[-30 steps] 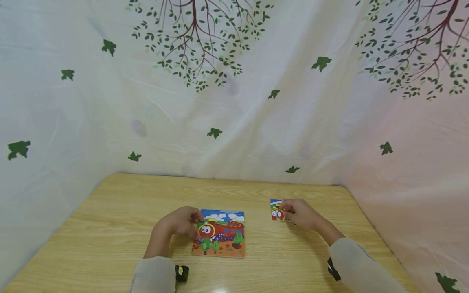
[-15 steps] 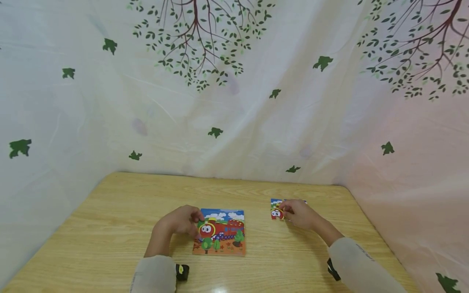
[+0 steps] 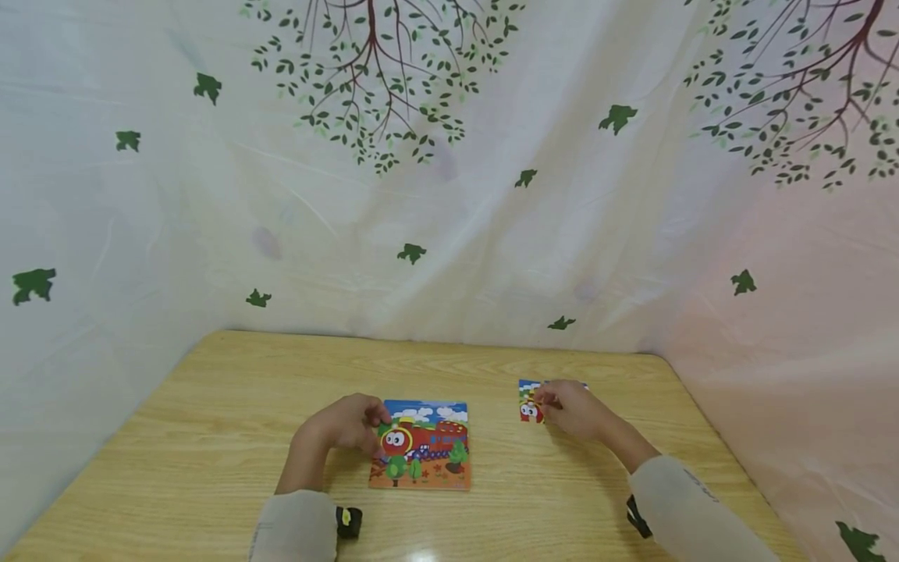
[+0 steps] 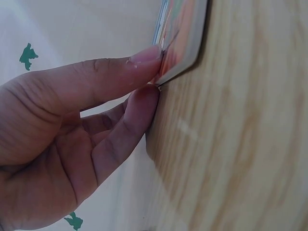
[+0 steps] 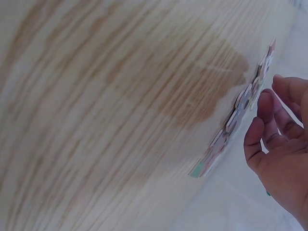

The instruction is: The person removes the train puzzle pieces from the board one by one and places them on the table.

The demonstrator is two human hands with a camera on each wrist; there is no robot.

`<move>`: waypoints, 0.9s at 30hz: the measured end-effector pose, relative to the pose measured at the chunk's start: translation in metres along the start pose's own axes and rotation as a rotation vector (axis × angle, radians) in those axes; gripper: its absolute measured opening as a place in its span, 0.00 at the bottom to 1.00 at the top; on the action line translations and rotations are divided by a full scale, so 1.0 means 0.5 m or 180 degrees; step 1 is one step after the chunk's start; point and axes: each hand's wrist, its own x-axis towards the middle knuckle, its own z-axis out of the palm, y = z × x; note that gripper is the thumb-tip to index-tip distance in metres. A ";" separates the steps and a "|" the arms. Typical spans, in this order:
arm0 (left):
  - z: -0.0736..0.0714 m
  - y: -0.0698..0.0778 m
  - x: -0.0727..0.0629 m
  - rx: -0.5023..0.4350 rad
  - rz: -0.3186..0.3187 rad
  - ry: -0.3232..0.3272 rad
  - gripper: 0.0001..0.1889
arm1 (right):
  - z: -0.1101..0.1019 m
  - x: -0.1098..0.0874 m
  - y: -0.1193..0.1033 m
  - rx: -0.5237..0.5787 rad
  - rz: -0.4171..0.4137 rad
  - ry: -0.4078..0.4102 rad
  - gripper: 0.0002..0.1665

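Note:
My left hand pinches the left edge of a square picture board showing a red cartoon train. In the left wrist view the thumb lies on the printed face of the board, with fingers bent at its edge. Over to the right, my right hand is above a small jigsaw puzzle with a similar train face, covering much of it. The right wrist view has that hand with loosely bent fingers, close beside the thin, uneven edge of the puzzle, nothing between them.
Both things lie on a light wood-grain table. Behind the table hangs a pale curtain printed with leaves and branches. Black straps show below both wrists.
A coloured bit of puzzle below my right hand is no longer seen; a blue corner now shows above its knuckles. My left hand keeps its hold on the board, nearly still.

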 end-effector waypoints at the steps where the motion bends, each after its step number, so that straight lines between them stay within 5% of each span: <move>1: 0.000 0.000 0.000 -0.0005 0.0001 -0.0003 0.21 | 0.000 0.001 -0.003 0.0054 0.0029 -0.0017 0.10; 13: -0.002 -0.002 0.000 0.0022 0.0072 0.0030 0.20 | 0.039 0.028 -0.071 0.0082 -0.0445 -0.0211 0.12; 27: -0.004 0.017 0.004 0.0126 0.0274 0.0027 0.17 | 0.098 0.053 -0.179 0.0061 -0.0680 -0.0611 0.12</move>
